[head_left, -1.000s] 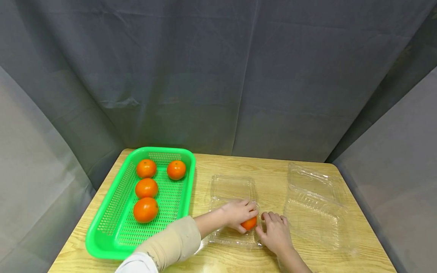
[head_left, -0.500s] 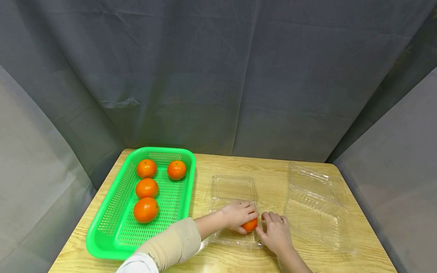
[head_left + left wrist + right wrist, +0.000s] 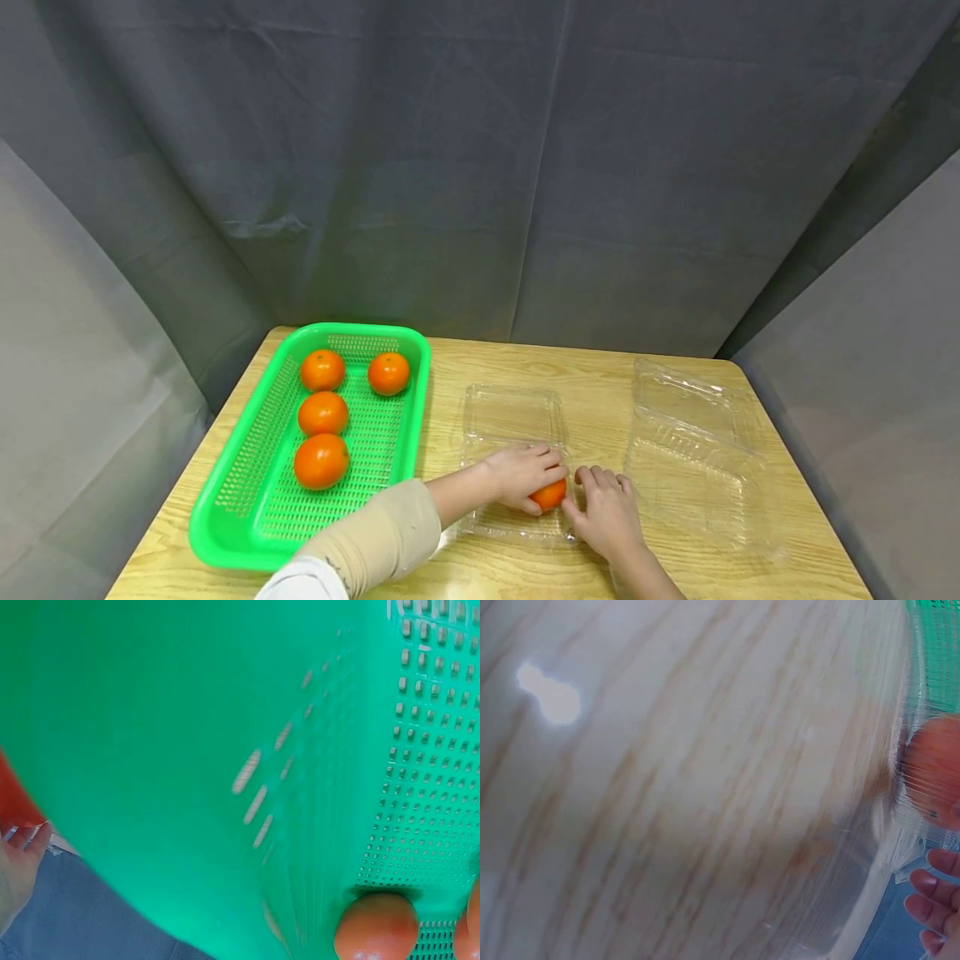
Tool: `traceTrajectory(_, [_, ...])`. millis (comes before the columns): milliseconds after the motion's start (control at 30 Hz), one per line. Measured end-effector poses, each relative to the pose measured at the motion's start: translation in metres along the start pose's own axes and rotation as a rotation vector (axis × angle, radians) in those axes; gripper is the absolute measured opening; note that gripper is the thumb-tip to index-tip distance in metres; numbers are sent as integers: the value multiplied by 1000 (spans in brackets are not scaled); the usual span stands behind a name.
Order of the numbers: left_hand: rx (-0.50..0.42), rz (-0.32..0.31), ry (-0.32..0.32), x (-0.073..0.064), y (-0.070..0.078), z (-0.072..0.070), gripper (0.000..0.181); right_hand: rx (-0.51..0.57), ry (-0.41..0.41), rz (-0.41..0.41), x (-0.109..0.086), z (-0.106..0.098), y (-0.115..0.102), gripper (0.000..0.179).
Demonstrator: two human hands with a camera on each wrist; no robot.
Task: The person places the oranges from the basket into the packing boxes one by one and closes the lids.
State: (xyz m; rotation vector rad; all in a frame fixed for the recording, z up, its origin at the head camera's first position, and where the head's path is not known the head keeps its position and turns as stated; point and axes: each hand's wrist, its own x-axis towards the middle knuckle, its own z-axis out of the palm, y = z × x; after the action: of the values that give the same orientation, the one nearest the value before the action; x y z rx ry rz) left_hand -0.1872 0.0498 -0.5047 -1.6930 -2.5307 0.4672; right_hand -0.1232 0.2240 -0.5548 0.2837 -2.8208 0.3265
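My left hand (image 3: 525, 475) reaches over the front half of an opened clear plastic clamshell box (image 3: 510, 521). Its fingers curl round an orange (image 3: 551, 495) at the box's right side; part of the fruit is hidden under them. In the left wrist view, the hand (image 3: 15, 874) and a slice of that orange (image 3: 13, 799) show at the left edge. Close against the box's right edge is my right hand (image 3: 606, 510), fingers loosely bent and gripping nothing visible; whether it touches the plastic I cannot tell. The right wrist view catches its fingertips (image 3: 932, 892) below the orange (image 3: 936, 769).
A green perforated basket (image 3: 422, 400) stands at the left with several oranges inside, one of them (image 3: 387, 373) at its back right. To the right lies a second opened clear clamshell box (image 3: 693, 467). Grey curtains (image 3: 420, 167) hang behind the wooden table (image 3: 600, 375).
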Motion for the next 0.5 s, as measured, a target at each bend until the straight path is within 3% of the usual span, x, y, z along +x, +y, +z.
traceTrajectory(500, [-25,1,-52,-1,-3,-5,72,1,5,-2,0,0,0,23])
